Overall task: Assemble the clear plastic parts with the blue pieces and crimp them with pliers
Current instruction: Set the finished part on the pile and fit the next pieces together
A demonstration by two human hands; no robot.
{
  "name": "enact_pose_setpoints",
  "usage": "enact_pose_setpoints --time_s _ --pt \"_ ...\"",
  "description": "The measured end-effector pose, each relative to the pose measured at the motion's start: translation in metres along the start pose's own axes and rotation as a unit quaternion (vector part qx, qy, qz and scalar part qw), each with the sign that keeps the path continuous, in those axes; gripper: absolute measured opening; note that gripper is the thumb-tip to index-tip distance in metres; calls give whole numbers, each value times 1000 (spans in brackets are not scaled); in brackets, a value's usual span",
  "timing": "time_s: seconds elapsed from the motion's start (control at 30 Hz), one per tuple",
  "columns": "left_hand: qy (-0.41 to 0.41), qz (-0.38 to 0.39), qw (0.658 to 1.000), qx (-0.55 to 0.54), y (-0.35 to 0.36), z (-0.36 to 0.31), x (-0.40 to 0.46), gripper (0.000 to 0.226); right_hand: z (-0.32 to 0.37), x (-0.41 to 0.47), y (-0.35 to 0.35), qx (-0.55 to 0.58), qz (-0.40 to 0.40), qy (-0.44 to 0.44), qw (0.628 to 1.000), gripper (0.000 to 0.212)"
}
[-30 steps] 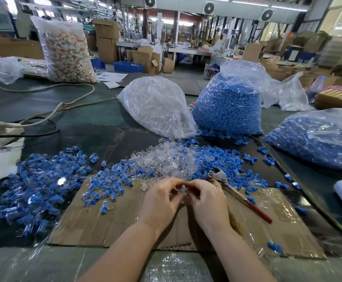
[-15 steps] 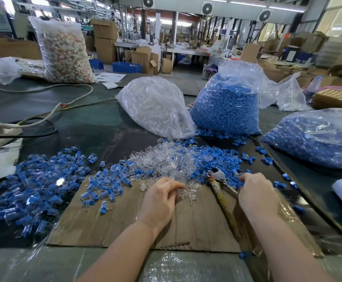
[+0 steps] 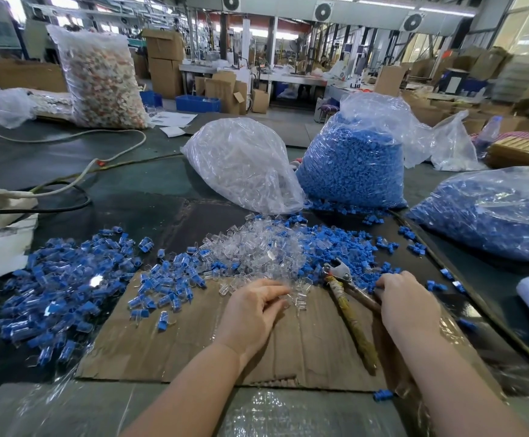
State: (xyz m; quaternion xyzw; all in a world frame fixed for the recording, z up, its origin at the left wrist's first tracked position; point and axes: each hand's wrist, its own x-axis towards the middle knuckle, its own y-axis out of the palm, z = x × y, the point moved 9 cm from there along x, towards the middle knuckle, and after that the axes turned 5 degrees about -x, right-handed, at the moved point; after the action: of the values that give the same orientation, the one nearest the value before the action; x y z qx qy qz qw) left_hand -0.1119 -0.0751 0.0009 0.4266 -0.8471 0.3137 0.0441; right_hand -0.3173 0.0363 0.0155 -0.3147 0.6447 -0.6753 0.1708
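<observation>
Two bare hands work over a flat sheet of brown corrugated cardboard [image 3: 194, 348] in the head view, the only view we have. Our left hand [image 3: 252, 310] rests palm down on the cardboard with its fingers curled at the near edge of a loose heap of small clear plastic parts [image 3: 257, 250]; the fingertips touch a few of those parts, but we cannot tell whether any is pinched. Our right hand [image 3: 409, 305] reaches into a scatter of small blue plastic pieces [image 3: 345, 247] just right of the clear heap, fingers bent down among them; whether it holds a piece is hidden from us. Between our hands lie worn metal pliers with tape-wrapped handles [image 3: 348, 298], the head pointing away, one handle touching or passing under the right hand.

To the left we see a wide spread of assembled blue-and-clear parts [image 3: 64, 288] across the dark green table [image 3: 52, 162]. Behind the heaps stand a clear plastic bag of clear parts [image 3: 244, 165] and, beside it, an open clear bag full of blue pieces [image 3: 351, 165]. A second bag of blue pieces [image 3: 490, 212] lies further right.
</observation>
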Motion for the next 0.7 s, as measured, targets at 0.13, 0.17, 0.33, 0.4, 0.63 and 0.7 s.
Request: enact_pose_setpoints --time_s 0.13,0.17,0.33,0.4,0.63,0.7 --pt "-2 -8 1000 -20 -1 1 0 27 0 -7 -12 5 -64 -3 998 13" --pt "-5 -11 1000 -28 -2 2 0 26 2 -8 -16 21 -84 -9 996 14" --pt "-51 -31 997 -56 -5 16 1 22 40 -21 -27 252 -99 -62 961 15" --pt "-78 -43 992 -88 -7 24 2 18 62 -34 -26 312 -87 -84 942 14" --pt "-94 -61 988 -105 -10 34 6 23 97 -62 -11 372 -90 -118 916 5" --pt "-92 -60 989 -98 -10 33 6 23 98 -64 -10 381 -97 -125 911 5"
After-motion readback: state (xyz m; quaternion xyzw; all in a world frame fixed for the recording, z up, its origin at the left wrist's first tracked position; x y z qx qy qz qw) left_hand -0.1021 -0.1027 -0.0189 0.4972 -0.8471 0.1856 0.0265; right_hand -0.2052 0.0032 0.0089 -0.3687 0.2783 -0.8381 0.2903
